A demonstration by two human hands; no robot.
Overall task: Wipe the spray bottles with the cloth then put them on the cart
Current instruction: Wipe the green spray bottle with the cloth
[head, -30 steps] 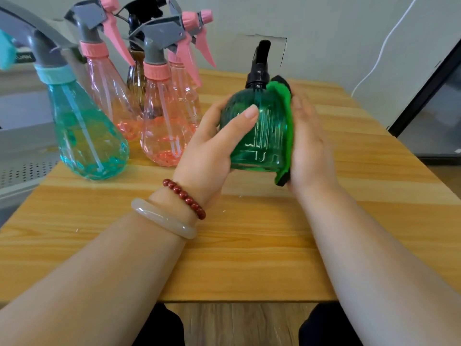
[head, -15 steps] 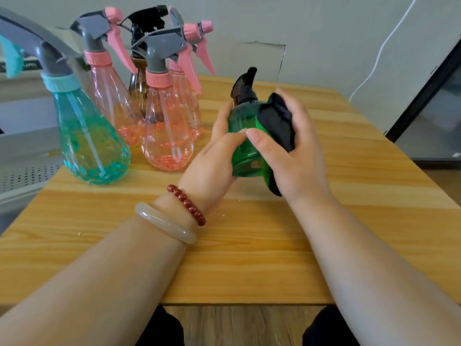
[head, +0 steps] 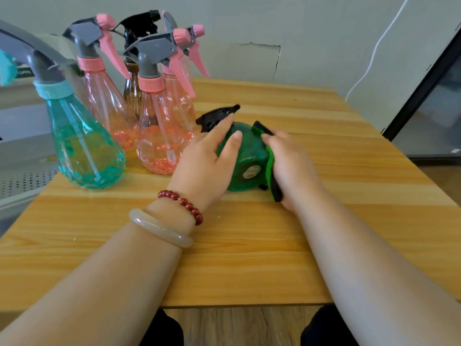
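Two bare forearms reach across the wooden tabletop (head: 249, 258); the left wrist carries a pale bangle (head: 159, 228) and a red beaded bracelet (head: 184, 203). Mid-tabletop, the green spray bottle (head: 249, 156) lies tipped, base toward the viewer, black trigger head pointing far-left. The left hand (head: 204, 163) grips its left side, fingers (head: 224, 126) and thumb spread over the body. The right hand (head: 291, 166) has its fingers curled on the green, black-edged cloth (head: 269, 168), pressed to the bottle's right side. Farther left stand a teal bottle (head: 84, 151), three pink bottles (head: 159, 141) and, behind them, a brown bottle (head: 132, 93). A white cable (head: 374, 53) runs up the far wall.
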